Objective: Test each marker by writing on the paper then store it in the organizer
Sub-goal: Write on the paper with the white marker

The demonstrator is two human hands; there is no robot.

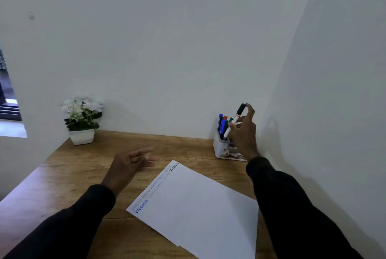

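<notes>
The right hand [245, 133] pinched the black-capped marker [235, 119], best lowered straight into the organizer [219, 148]; the left hand [127, 163] hovered spread.

Right hand [244, 133] is raised, arm extended forward, fingers pinching a marker [235, 119]. Left hand [128, 164] hovers low, fingers straight and relaxed.
</notes>
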